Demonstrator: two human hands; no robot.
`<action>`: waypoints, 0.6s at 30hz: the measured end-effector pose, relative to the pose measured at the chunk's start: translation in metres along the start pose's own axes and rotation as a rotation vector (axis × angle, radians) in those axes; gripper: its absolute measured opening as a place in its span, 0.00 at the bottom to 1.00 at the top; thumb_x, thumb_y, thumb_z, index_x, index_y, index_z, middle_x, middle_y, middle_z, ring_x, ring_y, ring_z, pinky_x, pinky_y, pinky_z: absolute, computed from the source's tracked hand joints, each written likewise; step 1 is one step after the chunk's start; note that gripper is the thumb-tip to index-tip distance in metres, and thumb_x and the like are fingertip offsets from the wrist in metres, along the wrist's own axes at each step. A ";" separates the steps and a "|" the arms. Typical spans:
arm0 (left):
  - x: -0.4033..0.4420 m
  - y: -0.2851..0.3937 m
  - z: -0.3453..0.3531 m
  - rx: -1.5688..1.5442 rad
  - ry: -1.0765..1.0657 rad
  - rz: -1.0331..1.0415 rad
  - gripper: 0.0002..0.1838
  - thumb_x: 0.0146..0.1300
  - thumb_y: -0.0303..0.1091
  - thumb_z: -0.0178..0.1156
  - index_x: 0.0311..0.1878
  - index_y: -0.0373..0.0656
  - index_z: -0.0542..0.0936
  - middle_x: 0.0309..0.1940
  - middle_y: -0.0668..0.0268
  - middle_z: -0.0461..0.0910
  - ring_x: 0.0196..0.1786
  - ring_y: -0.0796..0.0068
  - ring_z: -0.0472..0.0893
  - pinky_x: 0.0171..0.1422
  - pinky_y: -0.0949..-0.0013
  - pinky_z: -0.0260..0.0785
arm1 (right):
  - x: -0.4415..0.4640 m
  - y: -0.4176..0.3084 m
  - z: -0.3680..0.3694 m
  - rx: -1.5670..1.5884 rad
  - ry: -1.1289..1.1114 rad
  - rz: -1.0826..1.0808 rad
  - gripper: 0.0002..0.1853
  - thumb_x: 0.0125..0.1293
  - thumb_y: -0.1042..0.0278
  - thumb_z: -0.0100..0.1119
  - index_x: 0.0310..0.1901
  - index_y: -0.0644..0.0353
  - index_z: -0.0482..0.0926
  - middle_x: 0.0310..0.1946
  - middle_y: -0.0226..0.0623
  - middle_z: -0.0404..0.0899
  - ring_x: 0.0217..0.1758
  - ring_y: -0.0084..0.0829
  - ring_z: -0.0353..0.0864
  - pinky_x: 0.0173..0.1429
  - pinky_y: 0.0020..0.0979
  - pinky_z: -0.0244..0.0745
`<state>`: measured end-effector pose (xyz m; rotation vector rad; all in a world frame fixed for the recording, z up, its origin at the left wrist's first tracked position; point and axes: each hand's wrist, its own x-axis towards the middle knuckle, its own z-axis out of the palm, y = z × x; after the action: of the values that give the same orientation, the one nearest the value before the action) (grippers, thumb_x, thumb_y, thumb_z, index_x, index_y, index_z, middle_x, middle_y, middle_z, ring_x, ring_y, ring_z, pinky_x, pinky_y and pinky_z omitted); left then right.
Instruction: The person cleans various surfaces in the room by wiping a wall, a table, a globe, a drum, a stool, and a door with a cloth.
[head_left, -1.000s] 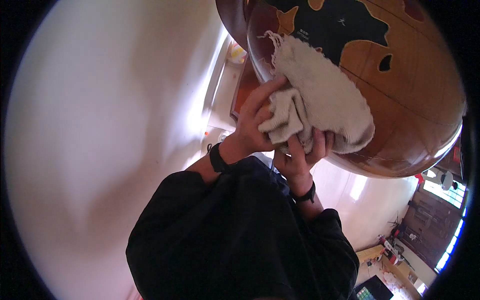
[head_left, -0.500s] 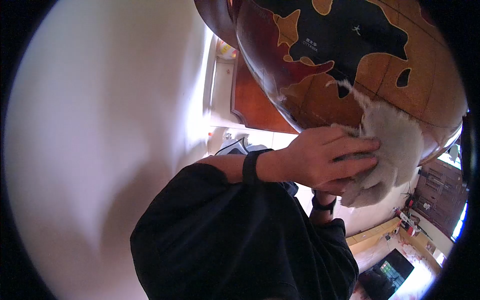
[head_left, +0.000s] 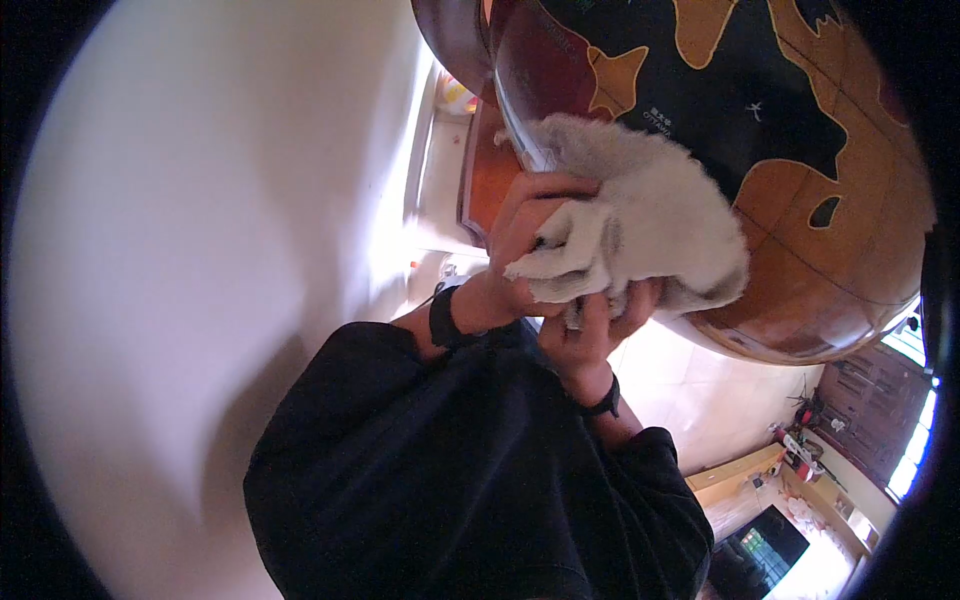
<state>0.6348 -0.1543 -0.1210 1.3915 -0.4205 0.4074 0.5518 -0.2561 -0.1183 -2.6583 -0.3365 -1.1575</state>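
A pale grey, fluffy-edged cloth [head_left: 670, 215] lies bunched against the lower side of a large glossy globe [head_left: 790, 230] with black, brown and dark red map areas. Wrapped around the cloth's left end is my left hand [head_left: 515, 235], its fingers partly hidden by the folds. My right hand [head_left: 600, 325] grips the cloth's lower edge from below, fingers bent into it. Each wrist wears a dark band. Small lettering on the globe shows just above the cloth.
A plain pale wall [head_left: 200, 250] fills the left side. Behind the globe is reddish-brown wooden furniture [head_left: 482, 170]. Below right are a tiled floor [head_left: 690, 390], a dark screen [head_left: 760, 550] and a brown door [head_left: 870, 400].
The cloth and my left hand have moved left across the globe. My right hand, mostly hidden before, now shows gripping the cloth from below. The view has shifted slightly.
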 end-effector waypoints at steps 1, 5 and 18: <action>0.006 0.002 0.003 -0.061 -0.001 0.022 0.28 0.54 0.45 0.71 0.54 0.40 0.77 0.53 0.56 0.77 0.52 0.59 0.79 0.55 0.62 0.74 | 0.006 0.001 -0.005 -0.012 0.023 0.000 0.30 0.65 0.47 0.62 0.64 0.53 0.72 0.68 0.50 0.59 0.73 0.58 0.53 0.72 0.60 0.50; 0.041 0.014 0.042 -0.128 -0.036 0.434 0.28 0.49 0.47 0.71 0.51 0.43 0.78 0.54 0.57 0.77 0.50 0.59 0.79 0.51 0.60 0.74 | 0.015 0.011 -0.039 -0.083 0.121 0.039 0.30 0.65 0.47 0.62 0.65 0.52 0.71 0.68 0.51 0.58 0.73 0.58 0.52 0.72 0.60 0.50; -0.056 -0.021 0.056 -0.172 -0.255 0.474 0.18 0.45 0.38 0.70 0.41 0.48 0.78 0.47 0.60 0.78 0.45 0.60 0.81 0.45 0.59 0.76 | -0.119 0.013 -0.027 -0.138 -0.071 0.124 0.34 0.63 0.48 0.65 0.67 0.52 0.67 0.69 0.52 0.55 0.74 0.58 0.51 0.73 0.61 0.49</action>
<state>0.5948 -0.2138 -0.1599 1.1726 -0.9816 0.5645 0.4586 -0.2906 -0.1898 -2.7984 -0.1051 -1.0870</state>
